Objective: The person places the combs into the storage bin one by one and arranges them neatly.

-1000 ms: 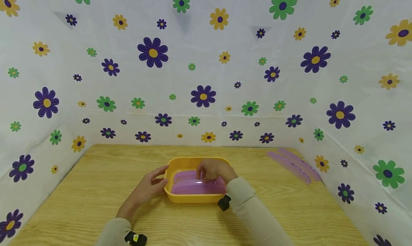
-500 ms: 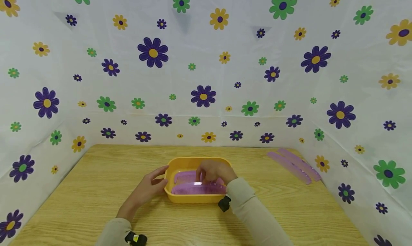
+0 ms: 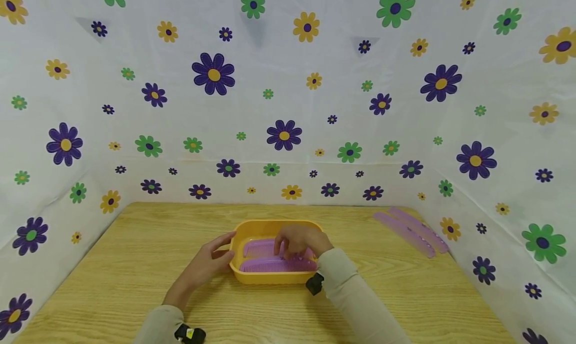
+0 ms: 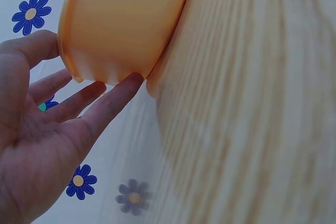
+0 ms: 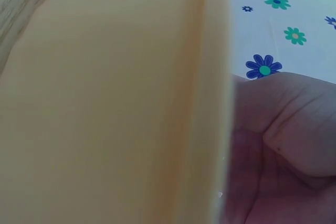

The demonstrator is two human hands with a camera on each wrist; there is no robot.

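Observation:
A yellow plastic basin [image 3: 274, 279] stands on the table, with two purple combs in it. The near comb [image 3: 265, 266] leans along the basin's front wall, and the far comb [image 3: 256, 247] lies behind it. My left hand [image 3: 208, 261] rests its spread, fairly straight fingers [image 4: 118, 95] against the basin's left end. Inside the basin, my right hand [image 3: 299, 241] has curled fingers and pinches the near comb's upper edge from above. In the right wrist view the basin's outer wall [image 5: 105, 103] hides the fingertips; only part of the palm shows.
Two more purple combs, a left one [image 3: 402, 234] and a right one [image 3: 420, 229], lie slanted at the table's back right. A white flowered cloth [image 3: 288, 94] surrounds the wooden table [image 3: 148, 244] at the back and sides.
The near comb's upper edge has sunk slightly under my right hand, so the comb shows narrower. My left hand keeps its place at the basin.

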